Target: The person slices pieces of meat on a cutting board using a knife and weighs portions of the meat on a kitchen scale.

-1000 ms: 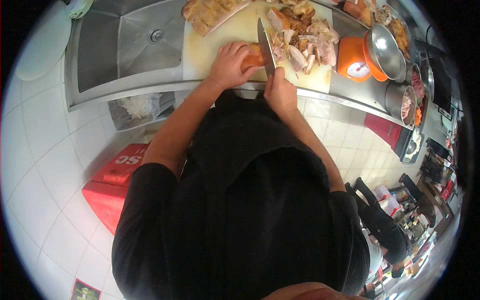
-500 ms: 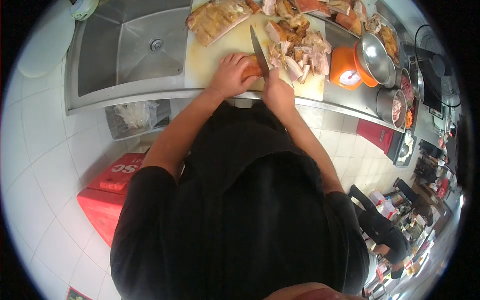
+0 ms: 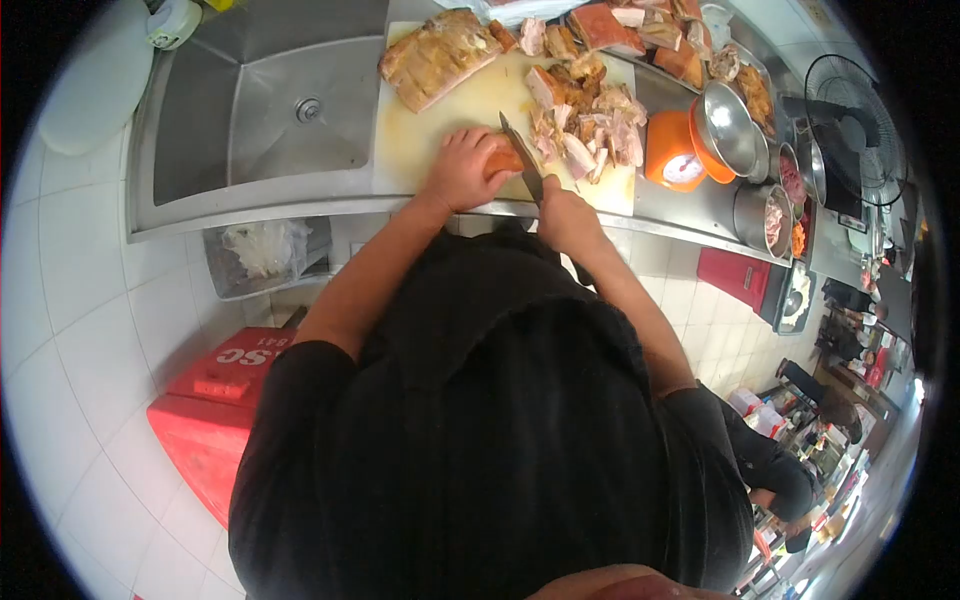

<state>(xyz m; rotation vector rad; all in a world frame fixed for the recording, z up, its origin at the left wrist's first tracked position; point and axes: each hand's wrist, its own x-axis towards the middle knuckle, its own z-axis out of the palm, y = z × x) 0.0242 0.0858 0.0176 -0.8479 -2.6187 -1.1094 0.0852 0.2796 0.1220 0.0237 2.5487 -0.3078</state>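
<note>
My left hand [image 3: 464, 168] is closed over a piece of roast pork [image 3: 504, 158] with a reddish-brown skin, pressing it onto the cutting board [image 3: 425, 135]. In my right hand [image 3: 567, 216] is the handle of a kitchen knife [image 3: 522, 158]. Its blade points away from me and lies against the right side of the pork piece. Just right of the blade is a heap of chopped meat [image 3: 598, 122]. Toward the board's far left edge rests a large slab of roast meat [image 3: 437, 62].
A steel sink [image 3: 270, 125] adjoins the board on the left. To the right stand an orange scale [image 3: 672, 150], a metal bowl [image 3: 727, 128] and pots of meat [image 3: 762, 215]. More pork pieces [image 3: 606, 28] lie at the back. A red box [image 3: 205, 420] sits below, left.
The whole view has shifted slightly. The knife's tip has come down and toward me, and its blade is now lower beside the pork. My left hand still holds the piece.
</note>
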